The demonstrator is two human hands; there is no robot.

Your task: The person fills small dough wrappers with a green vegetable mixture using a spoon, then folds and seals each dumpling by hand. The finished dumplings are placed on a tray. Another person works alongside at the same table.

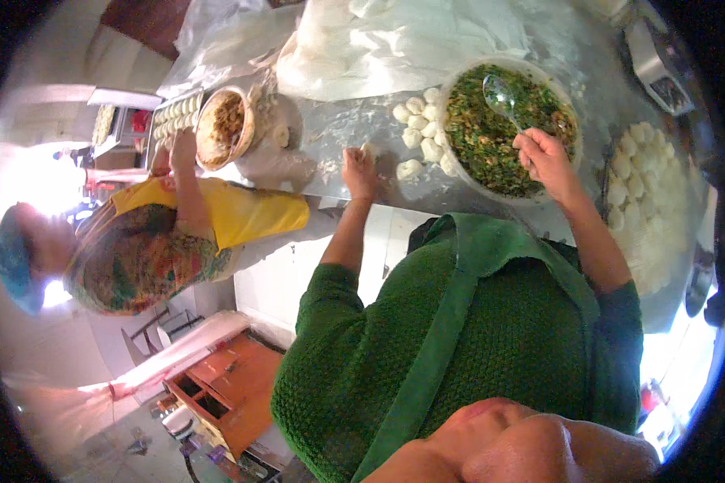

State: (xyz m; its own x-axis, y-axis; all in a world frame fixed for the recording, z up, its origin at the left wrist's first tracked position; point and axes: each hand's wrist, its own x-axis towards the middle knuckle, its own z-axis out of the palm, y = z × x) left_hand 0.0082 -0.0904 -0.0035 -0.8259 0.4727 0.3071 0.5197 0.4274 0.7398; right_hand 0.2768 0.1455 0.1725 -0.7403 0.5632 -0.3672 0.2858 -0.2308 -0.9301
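My right hand point(544, 160) grips the handle of a clear spoon point(500, 96), whose bowl is over a large round tub point(571, 102) of chopped green filling point(483, 139). To its left, my left hand point(359, 172) is curled at the near edge of the floury metal table, with a small pale dough piece point(370, 149) at its fingers; the far side of that piece is hard to make out. Several dough balls point(415, 121) lie against the tub's left side, and one dough ball point(408, 169) sits slightly apart, nearer my left hand.
At the left, a co-worker point(145, 253) in a yellow apron works by a bowl of brown filling point(248, 130) and a tray of shaped dough pieces point(187, 105). Plastic sheeting point(362, 54) covers the table's far side. Many pale dough pieces point(640, 181) lie right of the tub, below a metal container point(655, 72).
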